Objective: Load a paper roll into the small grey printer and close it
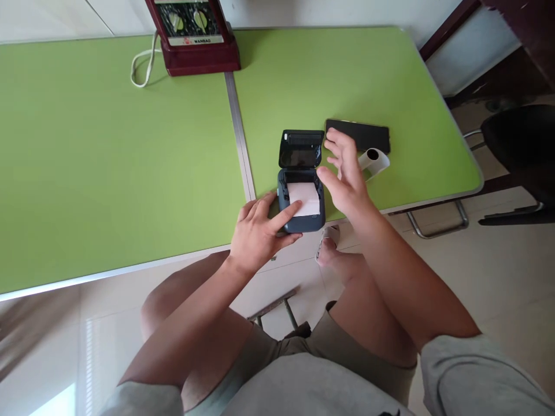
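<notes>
A small dark label printer (307, 224) sits at the near edge of the green table with its lid (300, 150) raised. White paper (306, 199) lies in its compartment, the end pointing toward me. My left hand (260, 231) grips the printer's left side and front, with one finger resting on the paper. Beside the raised lid, my right hand (344, 176) is open with its fingers apart, its thumb close to the printer's right edge; nothing shows in it. Just right of that hand stands a white paper roll (380, 164) with a dark hole in its end.
Behind the right hand lies a black phone (366, 136). A dark red device with two dials (202, 60) and a white cord (147, 63) stands at the back of the green table (130, 162). A black chair (520, 138) is to the right.
</notes>
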Tool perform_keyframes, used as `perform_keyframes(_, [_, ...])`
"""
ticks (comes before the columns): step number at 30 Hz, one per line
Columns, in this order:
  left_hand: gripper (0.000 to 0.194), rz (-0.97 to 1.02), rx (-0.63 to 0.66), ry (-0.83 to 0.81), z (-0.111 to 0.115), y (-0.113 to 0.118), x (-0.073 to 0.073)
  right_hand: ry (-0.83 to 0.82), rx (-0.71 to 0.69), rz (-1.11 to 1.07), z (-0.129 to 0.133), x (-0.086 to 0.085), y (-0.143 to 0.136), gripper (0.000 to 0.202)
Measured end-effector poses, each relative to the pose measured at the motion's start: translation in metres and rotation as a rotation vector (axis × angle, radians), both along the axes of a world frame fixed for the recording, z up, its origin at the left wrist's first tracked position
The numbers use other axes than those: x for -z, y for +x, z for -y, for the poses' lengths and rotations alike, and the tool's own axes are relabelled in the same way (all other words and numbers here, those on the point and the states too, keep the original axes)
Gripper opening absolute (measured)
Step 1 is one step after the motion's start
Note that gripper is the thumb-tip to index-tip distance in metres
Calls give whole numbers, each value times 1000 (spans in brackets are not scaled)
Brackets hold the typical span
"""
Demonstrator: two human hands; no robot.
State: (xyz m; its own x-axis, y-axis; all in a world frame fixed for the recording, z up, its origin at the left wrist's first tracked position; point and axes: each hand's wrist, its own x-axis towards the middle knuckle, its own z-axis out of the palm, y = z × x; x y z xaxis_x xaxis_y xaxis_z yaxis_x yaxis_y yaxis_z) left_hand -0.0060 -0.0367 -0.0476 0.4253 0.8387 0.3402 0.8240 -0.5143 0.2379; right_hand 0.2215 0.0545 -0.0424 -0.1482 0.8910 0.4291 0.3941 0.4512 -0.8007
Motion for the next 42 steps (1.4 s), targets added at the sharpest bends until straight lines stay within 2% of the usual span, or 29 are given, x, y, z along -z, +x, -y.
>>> perform_keyframes(3, [61, 2, 12, 3, 0, 0, 1, -36, -24, -146, -12, 9, -3, 65])
perform_keyframes(7, [60, 0, 11, -23, 0, 2, 0, 0, -7, -249, -6, 2, 0, 41])
perform_keyframes(10, [59, 19, 8, -50, -1, 2, 0, -81, -31, -166, 4, 0, 3, 40])
perform_keyframes(13, [60, 37, 2, -75, -2, 3, 1, -240, -107, -68, 10, -1, 3, 46])
perform_keyframes(15, [69, 46, -8, -87, -2, 3, 1, -330, -158, -11, 11, -5, 3, 46])
perform_keyframes(18, [85, 37, -35, -109, -2, 5, 0, -376, -218, 54, 10, -14, 3, 45])
perform_keyframes(21, [85, 17, -49, -115, -2, 7, -3, -372, -250, 92, 10, -19, 3, 47])
perform_keyframes(24, [83, 15, -54, -126, -3, 7, -4, -360, -229, 73, 12, -14, 2, 51])
perform_keyframes(30, [112, 72, -92, -162, -6, 6, 4, -229, -126, -4, 17, 3, 2, 51])
perform_keyframes(37, [108, 71, -105, -183, -5, 6, 0, -183, -82, -20, 19, 4, 1, 51])
perform_keyframes(42, [113, 54, -122, -215, -3, 5, -1, -205, -17, 12, 17, 1, -4, 50])
